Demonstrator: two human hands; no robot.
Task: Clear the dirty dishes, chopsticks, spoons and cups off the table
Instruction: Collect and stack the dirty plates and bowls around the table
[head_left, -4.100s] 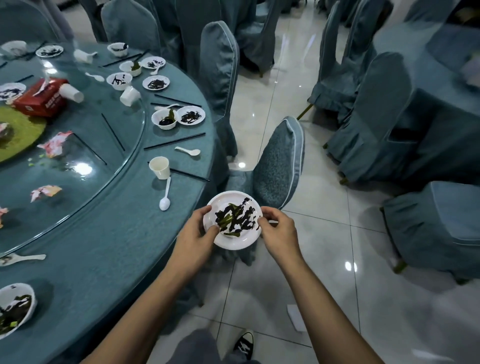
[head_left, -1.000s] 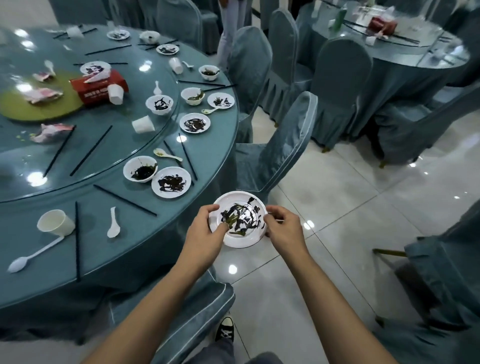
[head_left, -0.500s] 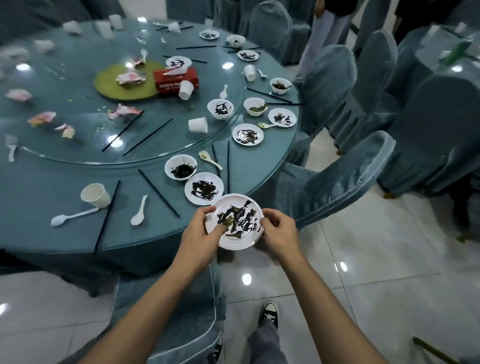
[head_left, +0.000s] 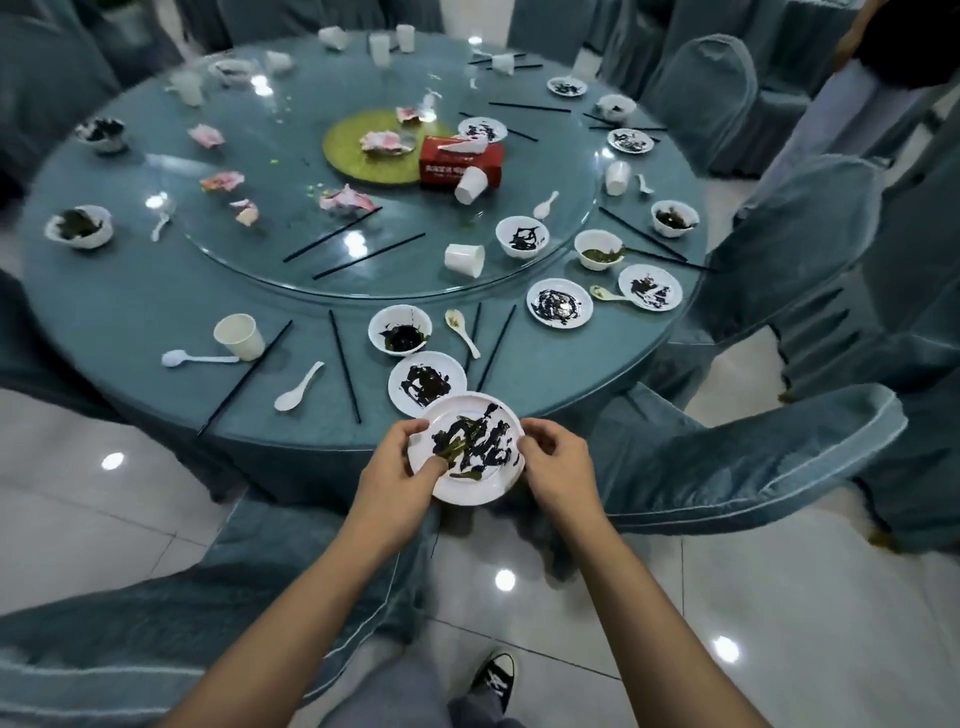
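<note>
Nearest the camera, a dirty white plate (head_left: 470, 470) smeared with dark leftovers is being held level at the table's (head_left: 156, 312) near edge, at six o'clock on its round top. The left hand (head_left: 397, 475) is gripping the plate's left rim, thumb lying over the top; the right hand (head_left: 558, 462) is pinching the right rim with curled fingers.

Just beyond, a second stained plate (head_left: 427, 383) is sitting on the cloth, its near edge tucked under the held one. Behind it a small bowl (head_left: 400, 330) is standing, with a white spoon (head_left: 461, 330) and black chopsticks (head_left: 496, 340) at its right. Toward seven o'clock, another spoon (head_left: 298, 387) and a paper cup (head_left: 240, 336) are lying apart. Near the centre, a red tissue box (head_left: 460, 158) is resting on the glass turntable (head_left: 260, 156).
</note>
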